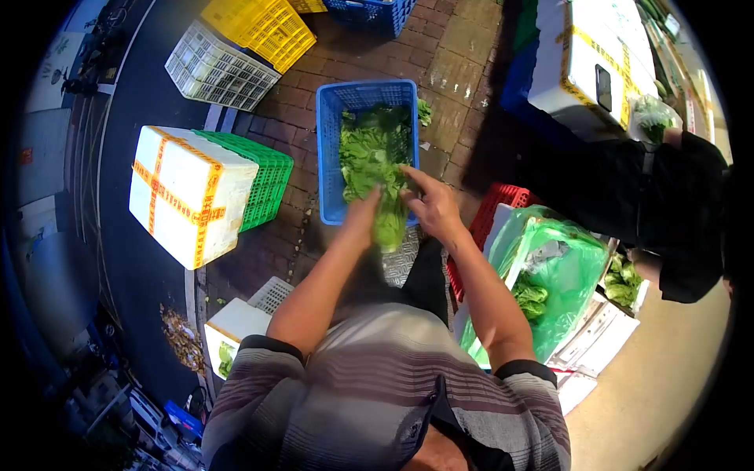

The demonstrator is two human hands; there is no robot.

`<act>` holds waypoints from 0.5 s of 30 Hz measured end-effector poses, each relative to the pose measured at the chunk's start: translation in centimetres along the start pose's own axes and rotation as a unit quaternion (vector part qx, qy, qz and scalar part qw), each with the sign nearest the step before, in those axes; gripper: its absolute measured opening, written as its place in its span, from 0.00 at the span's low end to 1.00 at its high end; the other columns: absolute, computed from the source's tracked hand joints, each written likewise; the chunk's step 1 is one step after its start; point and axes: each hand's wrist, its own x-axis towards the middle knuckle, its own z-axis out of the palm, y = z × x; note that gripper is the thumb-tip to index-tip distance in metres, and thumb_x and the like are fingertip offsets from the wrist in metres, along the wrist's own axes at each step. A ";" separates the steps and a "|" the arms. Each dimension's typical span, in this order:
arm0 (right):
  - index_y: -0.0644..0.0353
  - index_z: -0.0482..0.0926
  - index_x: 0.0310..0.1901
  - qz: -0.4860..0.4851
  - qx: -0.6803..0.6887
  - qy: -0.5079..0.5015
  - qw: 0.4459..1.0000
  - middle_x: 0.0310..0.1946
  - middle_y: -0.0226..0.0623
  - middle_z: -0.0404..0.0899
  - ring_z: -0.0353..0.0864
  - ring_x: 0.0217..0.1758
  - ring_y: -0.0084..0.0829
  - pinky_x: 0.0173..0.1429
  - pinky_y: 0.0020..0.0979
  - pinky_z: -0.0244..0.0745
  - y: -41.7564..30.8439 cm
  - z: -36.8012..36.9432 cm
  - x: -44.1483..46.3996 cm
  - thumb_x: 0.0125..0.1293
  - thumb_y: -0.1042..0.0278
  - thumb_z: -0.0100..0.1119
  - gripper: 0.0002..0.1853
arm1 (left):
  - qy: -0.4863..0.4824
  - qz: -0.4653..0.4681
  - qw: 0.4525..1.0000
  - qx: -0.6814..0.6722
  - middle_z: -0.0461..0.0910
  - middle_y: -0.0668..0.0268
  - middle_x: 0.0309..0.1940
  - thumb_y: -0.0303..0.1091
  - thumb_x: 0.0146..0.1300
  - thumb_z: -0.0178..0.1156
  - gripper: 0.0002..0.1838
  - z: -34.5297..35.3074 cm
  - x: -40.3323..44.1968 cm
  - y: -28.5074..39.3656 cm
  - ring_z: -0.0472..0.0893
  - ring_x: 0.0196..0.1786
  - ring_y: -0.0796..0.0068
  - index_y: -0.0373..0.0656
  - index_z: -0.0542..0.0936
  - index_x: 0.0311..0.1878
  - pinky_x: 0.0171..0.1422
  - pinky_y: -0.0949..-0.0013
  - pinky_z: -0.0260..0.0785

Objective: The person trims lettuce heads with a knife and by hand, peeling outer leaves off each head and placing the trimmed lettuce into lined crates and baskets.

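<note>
A blue plastic crate (324,149) stands on the brick paving in front of me, with leafy green vegetables (365,149) inside. Over its near edge, a green leafy head (389,224) hangs between my two hands. My left hand (363,212) is against its left side, fingers blurred and partly hidden by leaves. My right hand (430,202) is at its right side, with thumb and forefinger spread apart near the leaves. To the right, green plastic film (577,275) covers more leafy greens (530,300) beside a red crate (491,208).
Left are a taped foam box (188,196), a green crate (275,169), a white crate (220,71) and a yellow crate (275,31). Another person in black (644,196) is at right, near foam boxes (605,47) holding a phone (603,86). A small white box (236,326) sits lower left.
</note>
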 end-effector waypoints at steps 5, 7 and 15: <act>0.62 0.82 0.44 -0.030 -0.101 -0.096 0.990 0.37 0.48 0.83 0.83 0.40 0.53 0.44 0.42 0.77 0.6 -0.7 0.7 0.63 0.67 0.66 0.11 | -0.032 -0.037 0.999 0.023 0.83 0.59 0.45 0.42 0.73 0.57 0.19 -0.1 -1.3 0.1 0.84 0.41 0.68 0.36 0.78 0.56 0.45 0.64 0.79; 0.65 0.80 0.41 -0.055 -0.121 -0.116 0.984 0.33 0.47 0.83 0.84 0.36 0.46 0.43 0.40 0.76 0.9 -0.9 0.7 0.64 0.68 0.65 0.09 | -0.065 -0.045 0.996 0.039 0.83 0.60 0.44 0.40 0.72 0.58 0.17 -0.7 -1.6 -0.1 0.84 0.40 0.69 0.36 0.78 0.55 0.44 0.64 0.79; 0.64 0.79 0.43 0.156 0.138 -0.047 0.977 0.28 0.25 0.76 0.75 0.31 0.17 0.35 0.23 0.71 1.5 -1.7 2.6 0.68 0.72 0.60 0.06 | -0.127 -0.052 0.989 0.061 0.84 0.63 0.48 0.43 0.70 0.63 0.22 -2.4 -0.5 -1.0 0.86 0.45 0.72 0.39 0.78 0.60 0.49 0.66 0.80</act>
